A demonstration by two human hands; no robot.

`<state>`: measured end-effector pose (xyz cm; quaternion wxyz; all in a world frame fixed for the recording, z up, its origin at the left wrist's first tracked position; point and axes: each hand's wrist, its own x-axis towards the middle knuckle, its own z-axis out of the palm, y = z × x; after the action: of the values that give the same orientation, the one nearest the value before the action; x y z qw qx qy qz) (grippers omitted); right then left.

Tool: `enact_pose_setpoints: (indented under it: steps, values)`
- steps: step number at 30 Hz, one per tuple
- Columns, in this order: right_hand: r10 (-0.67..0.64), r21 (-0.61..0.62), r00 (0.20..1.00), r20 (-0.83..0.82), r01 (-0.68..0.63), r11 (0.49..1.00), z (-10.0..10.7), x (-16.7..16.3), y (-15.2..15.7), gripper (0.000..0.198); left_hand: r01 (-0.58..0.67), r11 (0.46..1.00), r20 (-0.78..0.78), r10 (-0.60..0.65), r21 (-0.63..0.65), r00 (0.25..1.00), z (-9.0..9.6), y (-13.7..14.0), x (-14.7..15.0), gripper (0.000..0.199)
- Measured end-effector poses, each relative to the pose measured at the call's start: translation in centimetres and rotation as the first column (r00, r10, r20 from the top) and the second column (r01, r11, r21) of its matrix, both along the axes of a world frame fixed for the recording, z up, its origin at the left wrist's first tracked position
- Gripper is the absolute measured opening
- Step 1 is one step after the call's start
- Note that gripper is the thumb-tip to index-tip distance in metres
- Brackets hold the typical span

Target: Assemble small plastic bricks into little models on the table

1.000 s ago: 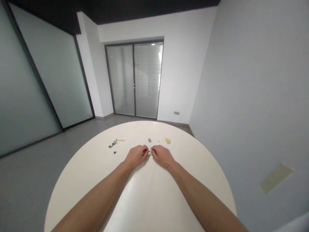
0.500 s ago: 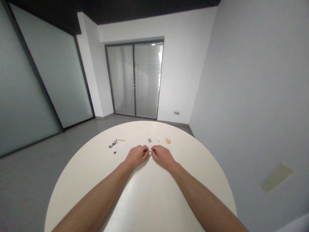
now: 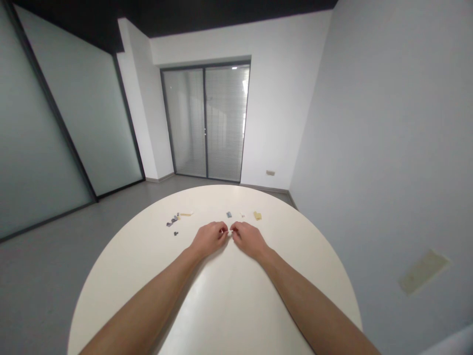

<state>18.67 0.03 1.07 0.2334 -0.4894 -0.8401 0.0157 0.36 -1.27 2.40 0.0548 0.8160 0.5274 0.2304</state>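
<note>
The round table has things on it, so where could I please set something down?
On the table, bare patches lie between the forearms and outside each forearm, towards the table's edge. It is crowded at the left hand and right hand, with a small white piece between them, and beyond, where dark pieces, a grey piece and a yellow piece lie.

- The little piece (image 3: pixel 229 234) at my fingers (image 3: pixel 237 236) is white.
- My table (image 3: pixel 229 305) is creamy white.
- I see a yellow bit (image 3: pixel 257 216), a blue-gray chip (image 3: pixel 229 214) and a tan strip (image 3: pixel 185 214).
- The crumbs (image 3: pixel 174 220) on my left are dark gray.
- The blinds (image 3: pixel 225 143) have thin stripes.
- The floor (image 3: pixel 37 296) is gray, the ceiling (image 3: pixel 221 15) black.
</note>
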Motion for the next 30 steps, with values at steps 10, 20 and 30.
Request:
enact_pose_setpoints:
  steps: [10, 20, 30]
  values:
    - [0.009, -0.003, 0.999, -0.032, -0.009, 1.000, 0.0, 0.0, 0.0, 0.022, -0.010, 1.000, 0.023, 0.009, 0.026, 1.000, -0.5, 0.4, -0.1, 0.019]
    - [0.019, -0.016, 0.999, -0.051, -0.019, 1.000, 0.1, 0.0, -0.2, 0.021, 0.016, 0.998, 0.041, -0.019, 0.062, 0.999, -1.0, 0.7, -0.4, 0.019]
    - [0.035, -0.001, 0.997, -0.061, -0.035, 0.999, -0.3, 0.1, 0.1, 0.020, 0.013, 0.998, 0.028, -0.015, 0.069, 1.000, -1.0, 0.7, -0.4, 0.022]
